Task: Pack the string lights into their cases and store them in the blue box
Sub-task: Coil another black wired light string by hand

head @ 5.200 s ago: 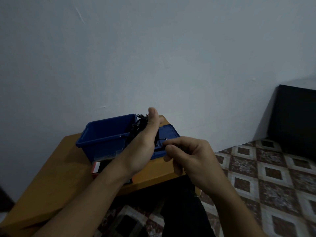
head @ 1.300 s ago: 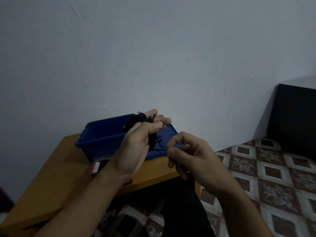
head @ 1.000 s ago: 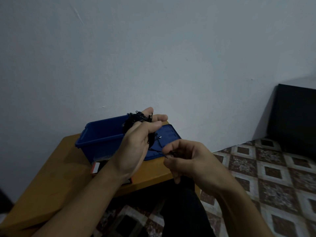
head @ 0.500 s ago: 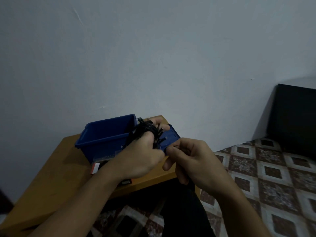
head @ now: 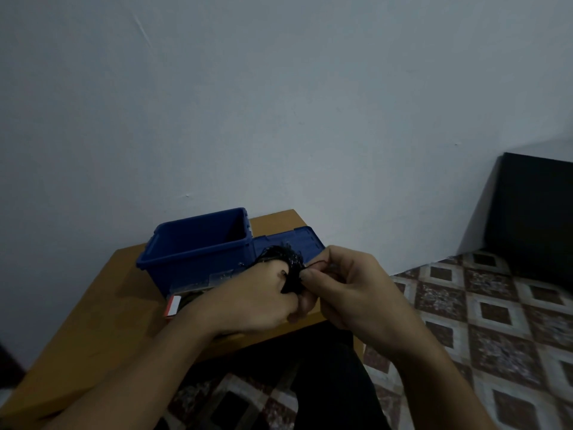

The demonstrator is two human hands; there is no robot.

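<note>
- L hand (head: pixel 257 294): fingers curled tight round a black bundle of string lights (head: pixel 283 263), gripping it just above the near edge of the tabletop (head: pixel 102 321).
- R hand (head: pixel 350 290): thumb & forefinger pinch a thin black strand coming off the bundle, other fingers curled under. The two hands touch at the fingers.
- Lights are up in the hands, in front of the blue lid (head: pixel 307 242), to the right of the blue box (head: pixel 198 246). Not in the box.
- Box is upright & open, on the tabletop close to the wall. Inside is dark, can't tell what's in it.
- Lid lies flat just beside the box's right side, partly hidden by the bundle.
- Red-and-white flat pack (head: pixel 173 305) at the box's front, mostly behind the L wrist.
- Patterned tile floor (head: pixel 496 305) to the right.
</note>
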